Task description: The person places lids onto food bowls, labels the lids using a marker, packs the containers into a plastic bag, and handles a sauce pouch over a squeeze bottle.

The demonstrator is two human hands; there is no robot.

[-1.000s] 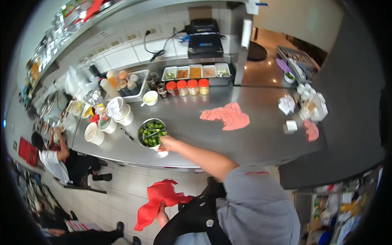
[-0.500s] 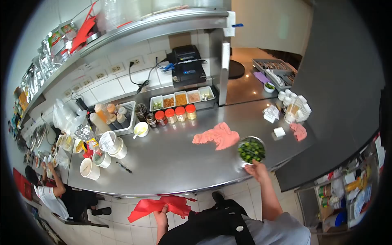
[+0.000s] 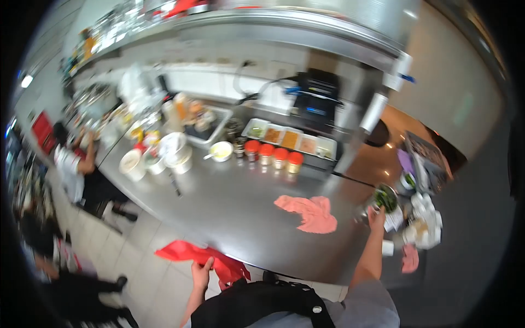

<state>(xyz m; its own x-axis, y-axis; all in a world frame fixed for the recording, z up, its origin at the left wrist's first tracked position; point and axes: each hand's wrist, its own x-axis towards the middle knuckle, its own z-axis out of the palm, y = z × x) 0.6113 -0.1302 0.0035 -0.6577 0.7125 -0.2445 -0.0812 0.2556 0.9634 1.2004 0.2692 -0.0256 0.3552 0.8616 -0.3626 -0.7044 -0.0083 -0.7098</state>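
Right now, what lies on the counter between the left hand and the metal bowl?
In the head view, a pink cloth, with bare counter on both sides.

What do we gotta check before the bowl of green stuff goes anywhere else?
1. Right hand on the metal bowl: ok, it holds the near side.
2. Green pieces in the bowl: ok, they look inside it.
3. Left hand out of the way: ok, it holds a red cloth well away from the bowl.
4. Room around the bowl: not ok, white papers are right beside it.
5. Bowl resting on the counter or lifted: cannot tell from this angle.
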